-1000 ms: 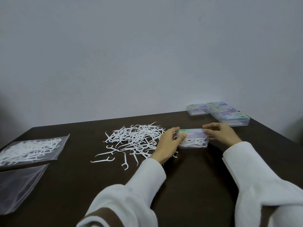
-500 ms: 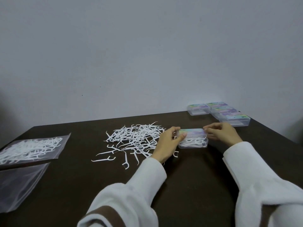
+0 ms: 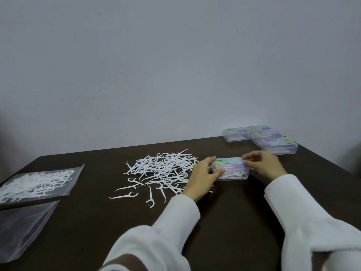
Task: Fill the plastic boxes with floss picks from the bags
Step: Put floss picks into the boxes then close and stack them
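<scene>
Both hands pinch the ends of one filled plastic box (image 3: 230, 169): left hand (image 3: 203, 176) at 9 o'clock, right hand (image 3: 263, 165) at 3. Step, likely: pressing lid closed. Next: set it with the boxes (image 3: 261, 137) at 1 o'clock; loose floss picks (image 3: 162, 171) wait at 9.

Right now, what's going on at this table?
A person is packing floss picks into small plastic boxes. Both the left hand and right hand grip a filled box, its lid down. A loose pile of picks lies beside it, more boxes behind, and a bag of picks far left.
</scene>
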